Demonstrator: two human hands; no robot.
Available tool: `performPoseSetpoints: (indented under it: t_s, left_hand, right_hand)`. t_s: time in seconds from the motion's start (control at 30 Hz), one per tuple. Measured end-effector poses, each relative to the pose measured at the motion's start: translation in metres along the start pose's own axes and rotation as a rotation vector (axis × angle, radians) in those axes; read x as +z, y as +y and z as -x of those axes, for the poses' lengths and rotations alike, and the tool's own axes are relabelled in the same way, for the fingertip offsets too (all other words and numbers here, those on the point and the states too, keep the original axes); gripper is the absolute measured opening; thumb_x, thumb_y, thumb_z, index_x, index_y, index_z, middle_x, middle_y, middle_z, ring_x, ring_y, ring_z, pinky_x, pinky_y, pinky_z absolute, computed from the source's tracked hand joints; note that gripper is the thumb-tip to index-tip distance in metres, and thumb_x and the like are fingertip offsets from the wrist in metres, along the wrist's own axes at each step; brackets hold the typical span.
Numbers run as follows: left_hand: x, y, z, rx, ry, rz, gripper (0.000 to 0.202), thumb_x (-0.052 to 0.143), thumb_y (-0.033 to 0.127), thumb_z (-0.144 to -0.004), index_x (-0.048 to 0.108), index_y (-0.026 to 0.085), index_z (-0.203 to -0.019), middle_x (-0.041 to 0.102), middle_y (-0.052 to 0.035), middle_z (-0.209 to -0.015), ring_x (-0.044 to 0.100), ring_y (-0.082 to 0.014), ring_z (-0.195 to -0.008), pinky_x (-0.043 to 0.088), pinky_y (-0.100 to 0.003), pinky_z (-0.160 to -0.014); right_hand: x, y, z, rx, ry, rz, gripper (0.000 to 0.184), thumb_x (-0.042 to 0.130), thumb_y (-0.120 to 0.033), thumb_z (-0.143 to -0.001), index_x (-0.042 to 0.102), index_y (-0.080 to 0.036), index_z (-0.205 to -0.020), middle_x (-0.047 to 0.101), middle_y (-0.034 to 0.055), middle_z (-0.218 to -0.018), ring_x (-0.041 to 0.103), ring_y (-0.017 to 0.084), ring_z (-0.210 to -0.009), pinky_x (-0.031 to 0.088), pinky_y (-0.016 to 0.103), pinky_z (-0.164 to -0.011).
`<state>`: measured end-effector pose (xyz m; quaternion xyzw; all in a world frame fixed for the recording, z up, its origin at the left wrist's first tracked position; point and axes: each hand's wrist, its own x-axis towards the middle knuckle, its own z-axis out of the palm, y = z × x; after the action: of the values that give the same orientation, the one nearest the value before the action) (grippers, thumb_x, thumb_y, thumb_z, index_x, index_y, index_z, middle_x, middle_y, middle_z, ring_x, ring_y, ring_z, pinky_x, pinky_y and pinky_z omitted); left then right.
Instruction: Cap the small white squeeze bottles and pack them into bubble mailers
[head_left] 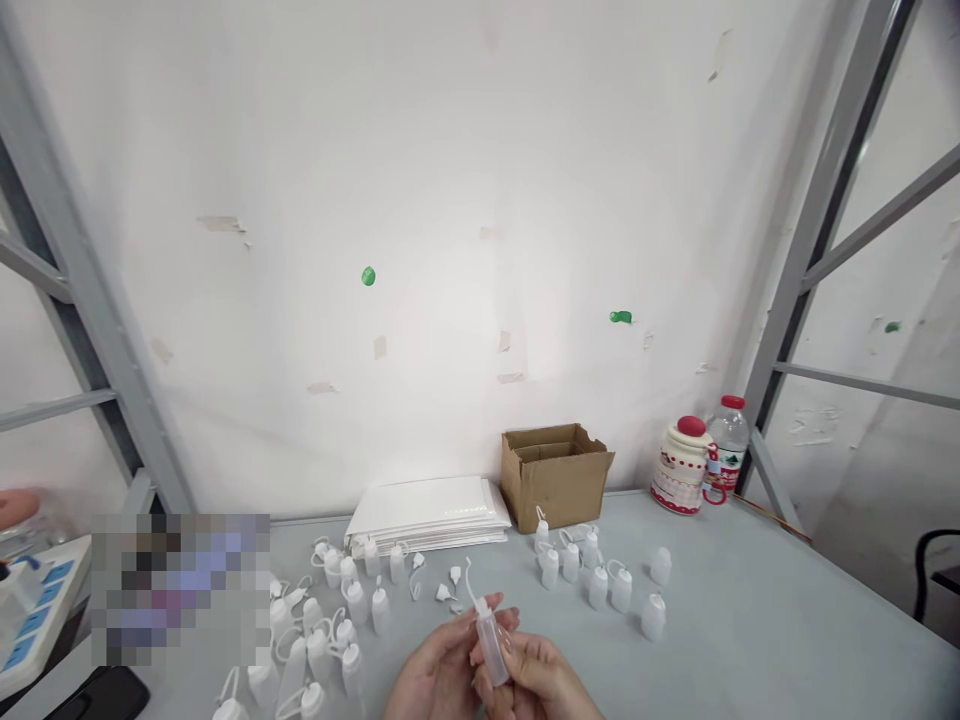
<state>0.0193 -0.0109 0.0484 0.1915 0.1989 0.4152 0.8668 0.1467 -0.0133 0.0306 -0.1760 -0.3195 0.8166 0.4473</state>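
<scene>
Right hand point(536, 672) clamps the small bottle point(492, 646); left hand point(437, 664) curls beside it, grip unclear; light pressure seems best.

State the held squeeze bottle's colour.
The squeeze bottle is translucent white, shown best in the head view.

Two hands point(546, 674), one held bottle point(493, 648) between them; eight bottles point(621, 591) right, over twelve bottles point(357, 604) left; one cardboard box point(561, 495) beyond.

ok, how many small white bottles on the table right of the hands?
8 small bottles: six clustered in front of the cardboard box, two to their right, one nearer the camera. Overlaps could hide more.
</scene>
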Motion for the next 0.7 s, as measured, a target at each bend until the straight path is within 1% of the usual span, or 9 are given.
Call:
performPoseSetpoints:
  t_s: [0.1, 0.23, 0.33, 0.43, 0.5, 0.57, 0.63, 0.7]
  left_hand:
    - [0.002, 0.001, 0.000, -0.012, -0.011, 0.017, 0.027, 0.063, 0.024, -0.066, 0.070, 0.015, -0.090, 0.072, -0.0064, -0.091, 0.059, -0.0201, -0.093, 0.033, -0.030, -0.093]
    - [0.005, 0.003, 0.001, -0.043, -0.044, 0.014, 0.027, 0.066, 0.025, -0.063, 0.071, 0.017, -0.088, 0.072, -0.0051, -0.087, 0.054, -0.0225, -0.106, 0.030, -0.030, -0.097]
    - [0.006, 0.004, 0.003, -0.053, -0.051, -0.014, 0.025, 0.066, 0.026, -0.062, 0.071, 0.018, -0.085, 0.072, -0.0059, -0.088, 0.048, -0.0250, -0.115, 0.028, -0.034, -0.099]
    - [0.004, 0.004, 0.002, -0.037, -0.034, -0.069, 0.026, 0.065, 0.027, -0.063, 0.071, 0.017, -0.086, 0.071, -0.0068, -0.093, 0.044, -0.0255, -0.118, 0.026, -0.035, -0.101]
    - [0.000, 0.005, -0.001, 0.001, -0.016, -0.123, 0.031, 0.064, 0.030, -0.064, 0.070, 0.014, -0.091, 0.070, -0.0086, -0.099, 0.044, -0.0263, -0.119, 0.025, -0.035, -0.102]
    - [-0.006, 0.005, -0.005, 0.068, 0.000, -0.175, 0.039, 0.065, 0.037, -0.063, 0.070, 0.012, -0.094, 0.068, -0.0103, -0.105, 0.043, -0.0285, -0.119, 0.026, -0.036, -0.102]
    - [-0.012, 0.004, -0.009, 0.166, 0.026, -0.211, 0.046, 0.067, 0.044, -0.060, 0.070, 0.014, -0.094, 0.066, -0.0107, -0.109, 0.041, -0.0311, -0.120, 0.026, -0.039, -0.101]
    - [-0.016, 0.002, -0.011, 0.255, 0.074, -0.251, 0.047, 0.069, 0.048, -0.058, 0.071, 0.015, -0.092, 0.065, -0.0120, -0.111, 0.043, -0.0328, -0.118, 0.026, -0.042, -0.101]
  right_hand:
    - [0.002, -0.001, 0.001, -0.002, -0.011, -0.021, 0.032, 0.076, -0.039, -0.060, 0.068, -0.009, -0.070, 0.061, 0.0009, -0.051, 0.046, 0.004, -0.033, 0.033, 0.016, -0.038]
    - [0.000, 0.000, 0.002, -0.011, -0.053, -0.020, 0.031, 0.075, -0.039, -0.062, 0.069, -0.010, -0.072, 0.061, 0.0011, -0.053, 0.049, 0.006, -0.037, 0.036, 0.018, -0.042]
    - [-0.005, 0.002, 0.000, -0.001, -0.080, 0.003, 0.030, 0.073, -0.038, -0.065, 0.069, -0.010, -0.075, 0.060, 0.0002, -0.052, 0.049, 0.006, -0.038, 0.035, 0.019, -0.044]
    - [-0.008, 0.004, -0.003, -0.004, -0.076, 0.023, 0.033, 0.074, -0.040, -0.063, 0.067, -0.010, -0.075, 0.058, -0.0009, -0.050, 0.047, 0.006, -0.037, 0.032, 0.018, -0.041]
    - [-0.008, 0.003, -0.004, -0.046, -0.046, 0.070, 0.035, 0.074, -0.043, -0.061, 0.065, -0.010, -0.072, 0.057, -0.0014, -0.050, 0.047, 0.005, -0.036, 0.030, 0.018, -0.040]
    - [-0.006, 0.000, -0.003, -0.127, 0.010, 0.152, 0.035, 0.074, -0.043, -0.061, 0.061, -0.012, -0.069, 0.057, -0.0024, -0.052, 0.047, 0.005, -0.037, 0.030, 0.017, -0.040]
    - [-0.004, -0.004, -0.001, -0.221, 0.093, 0.257, 0.033, 0.074, -0.041, -0.062, 0.057, -0.013, -0.066, 0.056, -0.0038, -0.055, 0.048, 0.004, -0.040, 0.032, 0.018, -0.043]
    - [-0.003, -0.006, 0.000, -0.279, 0.166, 0.356, 0.034, 0.074, -0.042, -0.061, 0.054, -0.015, -0.066, 0.054, -0.0054, -0.055, 0.047, 0.005, -0.041, 0.034, 0.019, -0.044]
